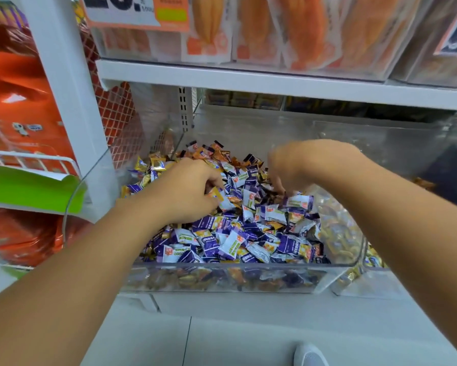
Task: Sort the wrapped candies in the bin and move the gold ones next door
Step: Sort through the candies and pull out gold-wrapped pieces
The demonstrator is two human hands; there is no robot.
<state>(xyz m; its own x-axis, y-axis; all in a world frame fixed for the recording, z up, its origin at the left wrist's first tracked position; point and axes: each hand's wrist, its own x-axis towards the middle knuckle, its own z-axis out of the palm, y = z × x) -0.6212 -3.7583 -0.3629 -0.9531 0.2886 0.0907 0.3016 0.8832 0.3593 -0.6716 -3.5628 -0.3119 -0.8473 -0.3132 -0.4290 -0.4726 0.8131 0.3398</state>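
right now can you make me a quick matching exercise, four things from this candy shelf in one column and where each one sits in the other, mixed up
Things:
1. left hand
2. right hand
3. orange price sign
4. neighbouring bin

Places:
A. top left, on the upper shelf
B. right of the clear candy bin, gold candies inside
C. left part of the pile, grip on a gold-wrapped candy
D. fingers dipped into the pile near its right back part

Pairs: 1-C, 2-D, 3-A, 4-B
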